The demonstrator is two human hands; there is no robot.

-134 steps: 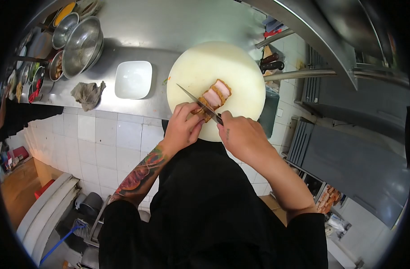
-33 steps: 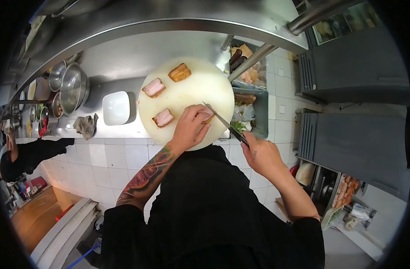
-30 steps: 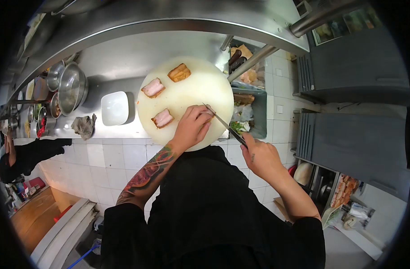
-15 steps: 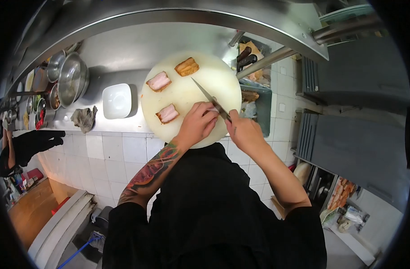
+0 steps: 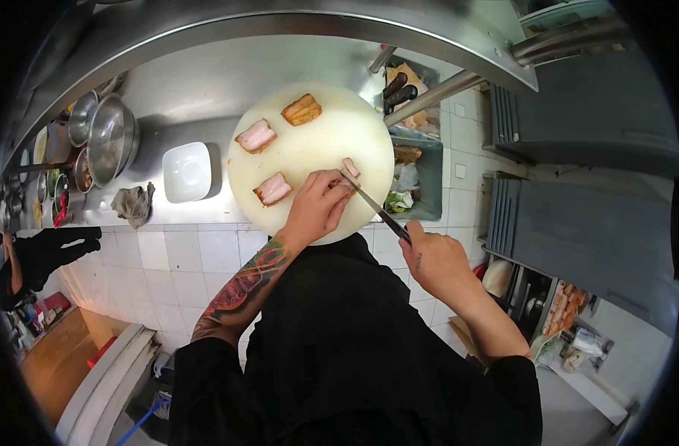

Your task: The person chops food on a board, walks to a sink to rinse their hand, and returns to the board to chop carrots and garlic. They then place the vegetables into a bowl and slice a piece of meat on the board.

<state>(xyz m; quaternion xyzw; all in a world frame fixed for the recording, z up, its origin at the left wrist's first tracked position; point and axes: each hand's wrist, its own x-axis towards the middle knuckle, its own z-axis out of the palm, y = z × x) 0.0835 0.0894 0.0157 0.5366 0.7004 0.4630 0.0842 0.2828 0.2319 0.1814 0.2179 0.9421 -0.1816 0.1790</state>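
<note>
My right hand (image 5: pixel 436 256) is wrapped round the dark handle of a kitchen knife (image 5: pixel 371 202). The blade points up and left, its tip region beside the fingers of my left hand (image 5: pixel 316 197). Those fingers are curled down on a small piece of roasted pork belly (image 5: pixel 350 168), partly hidden under them. All this is on a round white cutting board (image 5: pixel 295 160). Three larger chunks of pork belly lie apart on it: a pale-faced one (image 5: pixel 256 137), a browned one (image 5: pixel 301 110) and another pale-faced one (image 5: pixel 273 189).
Left of the board stand a square white bowl (image 5: pixel 186 172), a crumpled grey cloth (image 5: pixel 134 205) and metal bowls (image 5: pixel 111 137). On the right are knife handles (image 5: pixel 399 93) and a grey bin (image 5: pixel 429 186). A metal shelf edge (image 5: pixel 280 26) runs above. Another person (image 5: pixel 46 253) is far left.
My right hand has drawn the knife down and right, away from my left hand. A strip of pork now shows beyond my left fingers. The view has shifted slightly.
</note>
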